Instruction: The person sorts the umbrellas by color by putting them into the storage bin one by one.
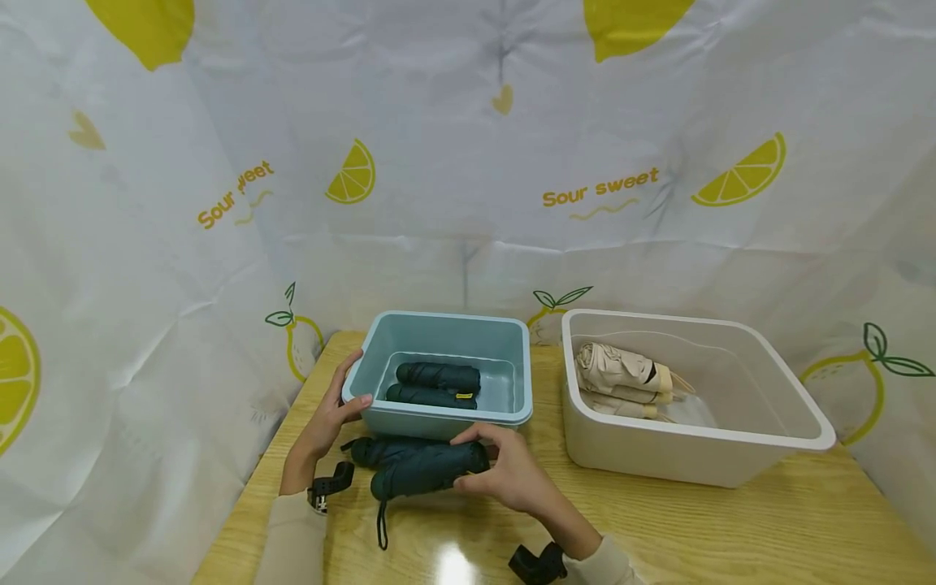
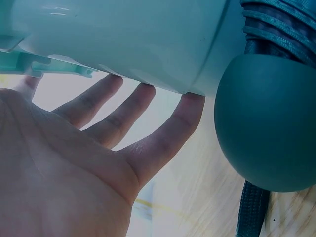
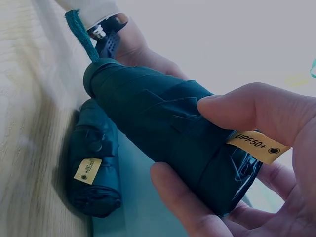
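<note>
My right hand (image 1: 515,473) grips the end of a dark green folded umbrella (image 1: 430,471), thumb and fingers on opposite sides. A yellow UPF50+ tag (image 3: 255,144) hangs beside the thumb in the right wrist view, and a strap dangles from the far end. Behind it, a second dark green folded umbrella (image 1: 389,450) lies on the table against the light blue bin (image 1: 446,422). My left hand (image 1: 326,424) holds the bin's front left corner, thumb on the rim and fingertips against the outer wall. Two more dark green umbrellas (image 1: 439,376) lie side by side inside the bin.
To the right stands a larger white bin (image 1: 658,457) with several beige folded umbrellas (image 1: 616,370) at its left end. Both bins are on a wooden table (image 1: 768,528). A lemon-print curtain (image 1: 453,187) hangs behind and along the sides.
</note>
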`<state>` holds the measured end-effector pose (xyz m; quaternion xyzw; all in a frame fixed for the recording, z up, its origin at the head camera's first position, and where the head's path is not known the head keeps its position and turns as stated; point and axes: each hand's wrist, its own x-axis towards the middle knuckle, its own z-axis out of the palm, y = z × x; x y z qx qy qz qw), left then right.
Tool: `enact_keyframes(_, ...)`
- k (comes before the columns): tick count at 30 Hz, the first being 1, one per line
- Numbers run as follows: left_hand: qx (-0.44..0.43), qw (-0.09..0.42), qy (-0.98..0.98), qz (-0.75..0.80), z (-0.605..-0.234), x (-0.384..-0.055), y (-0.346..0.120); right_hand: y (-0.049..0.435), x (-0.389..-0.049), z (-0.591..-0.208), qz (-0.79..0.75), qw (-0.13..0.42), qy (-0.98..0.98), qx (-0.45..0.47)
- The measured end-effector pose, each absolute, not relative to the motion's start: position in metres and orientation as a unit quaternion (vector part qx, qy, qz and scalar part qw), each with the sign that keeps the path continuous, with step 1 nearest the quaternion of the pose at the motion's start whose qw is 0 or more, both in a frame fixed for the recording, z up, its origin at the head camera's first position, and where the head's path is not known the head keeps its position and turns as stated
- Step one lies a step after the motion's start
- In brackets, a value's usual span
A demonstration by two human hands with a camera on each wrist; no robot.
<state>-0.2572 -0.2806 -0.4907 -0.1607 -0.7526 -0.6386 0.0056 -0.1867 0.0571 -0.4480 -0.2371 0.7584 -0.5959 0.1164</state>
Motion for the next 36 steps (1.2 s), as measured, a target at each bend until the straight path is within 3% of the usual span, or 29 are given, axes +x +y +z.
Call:
enact_keyframes(18, -0.158, 0.006, -0.752, -0.64, -0.49, -0.258, -0.28, 0.067, -0.183, -0.432, -0.629, 0.145, 0.726, -0.236)
enact_keyframes(36, -0.162, 0.004, -0.75, -0.641, -0.489, -0.256, -0.28, 0.083, -0.183, -0.417, -0.653, 0.12, 0.71, -0.235)
